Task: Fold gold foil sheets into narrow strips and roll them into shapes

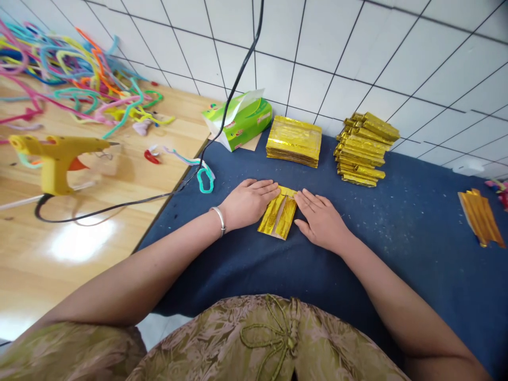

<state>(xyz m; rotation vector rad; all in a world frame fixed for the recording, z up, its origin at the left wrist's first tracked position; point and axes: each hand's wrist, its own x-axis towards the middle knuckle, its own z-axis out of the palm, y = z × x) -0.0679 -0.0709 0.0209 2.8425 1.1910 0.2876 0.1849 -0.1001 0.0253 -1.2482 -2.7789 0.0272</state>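
Note:
A partly folded sheet of gold foil paper (278, 214) lies on the dark blue cloth (397, 233) in front of me. My left hand (248, 201) rests flat on the sheet's left side, fingers stretched out over the fold. On the right side, my right hand (321, 219) presses down with extended fingers. Both hands touch the paper without gripping it. A silver bangle sits on my left wrist.
A flat stack of gold foil sheets (294, 141) and a pile of folded gold pieces (364, 149) stand at the back near the tiled wall. A green tissue pack (240, 120), a yellow glue gun (55, 156) with black cord, coloured pipe cleaners (79, 74), more gold pieces (481, 216) at right.

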